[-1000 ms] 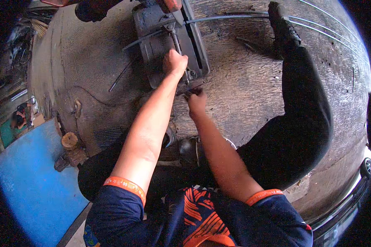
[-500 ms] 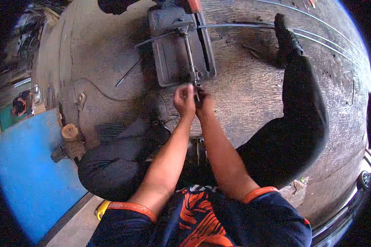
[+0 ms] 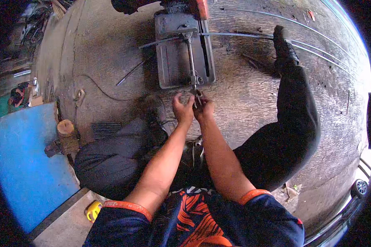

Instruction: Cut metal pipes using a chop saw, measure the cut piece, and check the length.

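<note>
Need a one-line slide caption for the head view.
Seated person, both hands, left hand and right hand, on the vise handle of a cut-off saw base on concrete floor.

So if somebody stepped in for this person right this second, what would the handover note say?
Left hand and right hand: both close together on the crank handle at the near end of the vise screw; the exact grip is too small to tell.
Things: the dark metal saw base sits on the concrete floor, with a long thin rod laid across it, running off to the right.
Done: rod is placed across the base.
Left: whether the vise is tight cannot be seen.
</note>
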Tool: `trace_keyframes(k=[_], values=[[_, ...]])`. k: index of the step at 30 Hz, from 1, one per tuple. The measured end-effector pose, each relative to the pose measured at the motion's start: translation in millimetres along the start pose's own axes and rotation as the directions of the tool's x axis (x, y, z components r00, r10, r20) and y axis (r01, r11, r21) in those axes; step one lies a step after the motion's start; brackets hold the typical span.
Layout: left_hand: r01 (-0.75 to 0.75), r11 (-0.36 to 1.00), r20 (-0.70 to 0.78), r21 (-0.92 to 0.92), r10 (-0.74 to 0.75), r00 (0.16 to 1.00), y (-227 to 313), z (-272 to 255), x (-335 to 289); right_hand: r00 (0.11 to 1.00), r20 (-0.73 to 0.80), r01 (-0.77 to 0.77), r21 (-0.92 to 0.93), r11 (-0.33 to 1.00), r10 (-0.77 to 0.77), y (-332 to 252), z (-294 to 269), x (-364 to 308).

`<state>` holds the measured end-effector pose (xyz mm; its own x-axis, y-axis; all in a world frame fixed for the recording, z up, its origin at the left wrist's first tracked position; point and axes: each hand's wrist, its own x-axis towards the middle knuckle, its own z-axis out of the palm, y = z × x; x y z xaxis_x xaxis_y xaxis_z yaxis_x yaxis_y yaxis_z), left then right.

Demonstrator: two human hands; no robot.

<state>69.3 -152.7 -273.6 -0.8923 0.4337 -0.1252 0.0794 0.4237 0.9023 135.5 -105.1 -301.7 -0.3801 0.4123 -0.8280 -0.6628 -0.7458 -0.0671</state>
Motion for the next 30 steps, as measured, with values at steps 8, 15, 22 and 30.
trace_keyframes(k=[8,15,22,30], values=[[-0.141,0.959,0.270,0.246,0.072,0.960,31.6,-2.1,-13.1,0.931,0.291,-0.217,-0.045,0.975,0.221,-4.4,4.1,12.8],[0.657,0.657,0.308,-0.369,-0.580,0.754,1.0,-11.7,-8.6,0.970,0.166,0.219,-0.274,0.936,-0.179,8.9,-4.6,9.9],[0.760,0.580,0.421,-0.294,-0.636,0.647,-34.3,-10.3,4.2,0.973,0.136,-0.203,0.102,0.974,0.188,-5.2,-4.3,5.1],[0.296,0.898,-0.358,-0.325,-0.407,0.841,-25.5,-6.5,24.8,0.966,-0.039,0.238,-0.255,0.937,-0.256,4.1,20.4,-26.5]])
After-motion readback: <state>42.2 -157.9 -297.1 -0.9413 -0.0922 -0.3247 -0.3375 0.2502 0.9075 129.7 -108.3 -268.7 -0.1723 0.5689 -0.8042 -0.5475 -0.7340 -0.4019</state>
